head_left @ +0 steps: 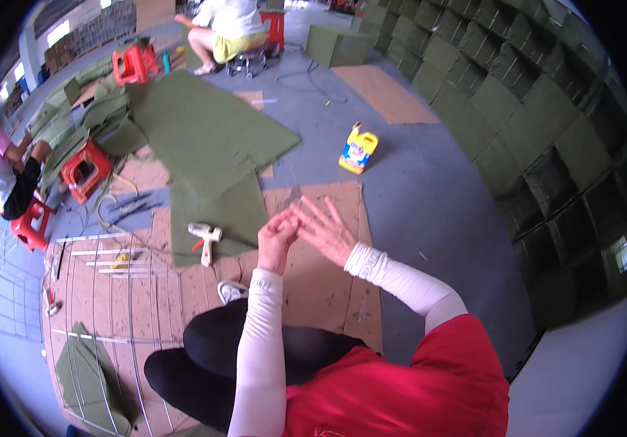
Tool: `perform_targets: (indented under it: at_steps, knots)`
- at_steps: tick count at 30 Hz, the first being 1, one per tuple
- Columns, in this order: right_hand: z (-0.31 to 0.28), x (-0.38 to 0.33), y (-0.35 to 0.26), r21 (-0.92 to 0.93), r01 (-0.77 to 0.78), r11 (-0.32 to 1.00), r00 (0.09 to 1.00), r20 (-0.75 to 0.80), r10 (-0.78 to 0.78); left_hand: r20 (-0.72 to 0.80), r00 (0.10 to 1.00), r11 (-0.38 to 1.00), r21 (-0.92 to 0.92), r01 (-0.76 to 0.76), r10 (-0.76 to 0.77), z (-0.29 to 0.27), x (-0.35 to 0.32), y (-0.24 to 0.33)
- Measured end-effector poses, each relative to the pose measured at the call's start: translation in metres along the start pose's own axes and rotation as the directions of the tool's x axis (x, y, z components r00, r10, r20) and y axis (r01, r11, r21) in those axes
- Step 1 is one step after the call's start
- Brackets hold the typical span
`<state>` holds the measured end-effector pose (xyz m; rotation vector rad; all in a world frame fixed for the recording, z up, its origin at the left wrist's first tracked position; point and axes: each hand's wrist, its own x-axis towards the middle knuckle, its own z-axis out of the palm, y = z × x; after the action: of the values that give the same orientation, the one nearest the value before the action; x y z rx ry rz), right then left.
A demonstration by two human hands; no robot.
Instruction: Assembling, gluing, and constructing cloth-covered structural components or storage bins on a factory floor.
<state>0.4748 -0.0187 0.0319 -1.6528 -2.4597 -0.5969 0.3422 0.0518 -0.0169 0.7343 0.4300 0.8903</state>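
Observation:
Above the cardboard, my two hands meet in front of me. My left hand is closed, its fingertips pinched together against the near fingers of my right hand. Whatever lies in that pinch is too small or hidden to make out. My right hand has its other fingers stretched out and spread. To the left of my hands, a white glue gun with a red trigger lies on a green felt-like sheet. White sleeves cover both forearms.
A wire frame stands on the cardboard at left. Ahead are a yellow jug and a large green sheet. Green boxes are stacked along the right. Two people sit on low seats beyond, near red stools.

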Motion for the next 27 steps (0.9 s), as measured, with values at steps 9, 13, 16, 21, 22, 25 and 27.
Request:
perform_targets:
  at_steps: [9, 13, 16, 21, 22, 25, 27]
  knots:
    - [0.007, -0.003, -0.002, -0.018, 0.047, 0.999, 0.997, 0.056, -0.046, -0.065, 0.998, 0.997, 0.069, -0.023, 0.028, -0.006, 0.001, -0.014]
    - [0.012, -0.001, -0.011, 0.004, 0.086, 0.996, 0.995, 0.044, -0.086, -0.164, 0.986, 0.999, 0.042, -0.018, 0.024, -0.013, 0.002, -0.021]
    - [0.014, 0.001, -0.016, 0.005, 0.118, 0.993, 0.991, 0.058, -0.118, -0.226, 0.974, 0.999, 0.04, -0.005, 0.014, -0.015, 0.003, -0.022]
    - [0.019, 0.003, -0.014, 0.105, 0.038, 0.994, 0.997, 0.059, -0.044, -0.157, 0.985, 0.951, -0.286, -0.115, 0.072, -0.008, 0.003, -0.021]
    - [0.021, 0.002, -0.013, 0.104, 0.038, 0.994, 0.997, 0.059, -0.044, -0.195, 0.979, 0.959, -0.263, -0.104, 0.052, -0.007, 0.003, -0.022]
    - [0.028, 0.003, -0.01, 0.096, 0.055, 0.994, 0.991, 0.117, -0.066, -0.146, 0.974, 0.982, -0.044, -0.182, 0.174, -0.008, 0.007, -0.023]
    - [0.032, -0.001, -0.014, 0.117, 0.035, 0.993, 0.985, 0.166, -0.054, -0.16, 0.975, 0.988, -0.008, -0.157, 0.153, -0.013, 0.007, -0.028]
